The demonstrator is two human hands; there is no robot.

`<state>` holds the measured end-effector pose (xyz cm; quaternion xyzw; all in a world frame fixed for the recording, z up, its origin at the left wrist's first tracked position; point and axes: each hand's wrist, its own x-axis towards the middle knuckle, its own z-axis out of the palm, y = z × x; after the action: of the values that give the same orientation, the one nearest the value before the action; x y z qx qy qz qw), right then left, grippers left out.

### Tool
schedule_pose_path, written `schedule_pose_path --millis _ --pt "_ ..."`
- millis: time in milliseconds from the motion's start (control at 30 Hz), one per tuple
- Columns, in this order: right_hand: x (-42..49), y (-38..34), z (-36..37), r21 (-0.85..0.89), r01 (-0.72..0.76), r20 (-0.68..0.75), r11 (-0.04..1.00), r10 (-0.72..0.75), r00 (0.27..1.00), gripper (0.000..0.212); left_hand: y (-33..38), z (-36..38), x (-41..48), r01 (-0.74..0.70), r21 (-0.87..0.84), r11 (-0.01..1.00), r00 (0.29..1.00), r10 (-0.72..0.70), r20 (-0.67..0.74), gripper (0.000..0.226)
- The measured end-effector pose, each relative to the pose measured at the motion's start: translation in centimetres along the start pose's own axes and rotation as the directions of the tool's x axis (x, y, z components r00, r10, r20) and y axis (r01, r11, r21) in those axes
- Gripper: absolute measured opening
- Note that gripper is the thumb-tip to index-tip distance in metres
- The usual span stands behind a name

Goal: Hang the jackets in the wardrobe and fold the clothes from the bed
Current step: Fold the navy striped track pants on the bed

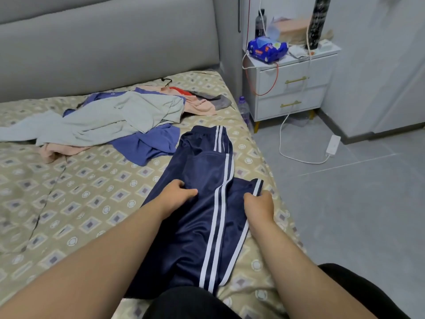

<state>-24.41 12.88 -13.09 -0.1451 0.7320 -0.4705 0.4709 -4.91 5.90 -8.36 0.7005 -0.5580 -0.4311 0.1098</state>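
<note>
Across the beige diamond-patterned bed (69,203), a heap of grey, blue and pink clothes (119,116) lies unfolded. Nearer me, shiny navy white-striped track trousers (202,171) are only part-folded; my left hand (177,192) pinches their middle, my right hand (257,203) grips one cuff.

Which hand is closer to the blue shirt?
Left. The left hand grips the navy pants close to the blue shirt; the right hand grips them farther right, away from it.
</note>
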Motion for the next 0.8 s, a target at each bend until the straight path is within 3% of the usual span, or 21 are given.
schedule_pose_path --millis 33,67,100,167,233,300,367,433,567,633,700,733,800 --pt "-0.3 -0.4 -0.1 -0.194 0.16 -0.124 0.968 -0.186 0.975 0.033 0.5 0.7 0.6 0.025 -0.049 0.998 1.0 -0.025 0.011 0.033" --pt "-0.7 -0.8 -0.1 -0.384 0.301 -0.154 0.873 -0.382 0.911 0.038 0.7 1.3 1.2 0.042 -0.091 0.995 0.999 -0.041 0.01 0.037" --pt "-0.9 -1.1 0.1 -0.463 0.377 -0.091 0.802 -0.467 0.88 0.04 0.7 1.7 1.6 0.064 -0.142 0.988 0.998 -0.064 0.007 0.042" --pt "-0.6 -1.6 0.8 -0.36 0.314 0.12 0.879 -0.29 0.95 0.037 0.7 2.1 2.1 0.098 -0.238 0.966 0.995 -0.097 0.017 0.057" --pt "-0.4 -2.0 1.1 -0.19 0.075 0.273 0.979 -0.021 0.962 0.041 0.5 2.1 2.0 0.086 -0.324 0.942 0.993 -0.057 0.099 0.057" --pt "-0.1 -2.5 0.9 -0.064 0.042 0.264 0.997 -0.023 0.964 0.051 0.6 1.5 1.2 0.105 -0.415 0.904 0.963 0.012 0.269 0.061" --pt "0.1 -3.0 0.6 0.081 0.053 0.226 0.995 -0.071 0.972 0.063 1.0 0.9 -0.2 0.156 -0.495 0.855 0.876 0.111 0.469 0.064" --pt "0.1 -2.9 0.3 0.147 0.059 0.212 0.987 -0.09 0.973 0.058 1.4 0.6 -1.0 0.155 -0.494 0.856 0.818 0.169 0.55 0.064" --pt "-0.2 -1.6 -1.5 0.054 0.027 0.027 0.998 -0.029 0.999 0.036 2.1 2.1 -1.0 0.033 -0.359 0.933 0.904 0.125 0.408 0.064" --pt "-0.2 -0.8 -2.5 -0.012 -0.023 -0.042 1.0 0.022 0.999 0.039 2.3 3.6 -0.9 -0.098 -0.107 0.989 0.953 0.124 0.276 0.065" --pt "-0.2 -0.4 -2.6 -0.134 -0.045 -0.085 0.99 0.034 0.996 0.054 2.3 5.2 -0.9 -0.158 0.225 0.961 0.984 0.135 0.114 0.055" --pt "-0.2 -0.4 -2.4 -0.169 -0.061 -0.1 0.984 0.044 0.994 0.06 2.3 5.9 -1.0 -0.132 0.283 0.95 0.991 0.12 0.059 0.054" --pt "-0.2 -0.7 -2.0 -0.184 -0.091 -0.112 0.979 0.071 0.991 0.06 2.5 6.6 -1.1 -0.043 0.156 0.987 0.999 0.04 0.016 0.057"
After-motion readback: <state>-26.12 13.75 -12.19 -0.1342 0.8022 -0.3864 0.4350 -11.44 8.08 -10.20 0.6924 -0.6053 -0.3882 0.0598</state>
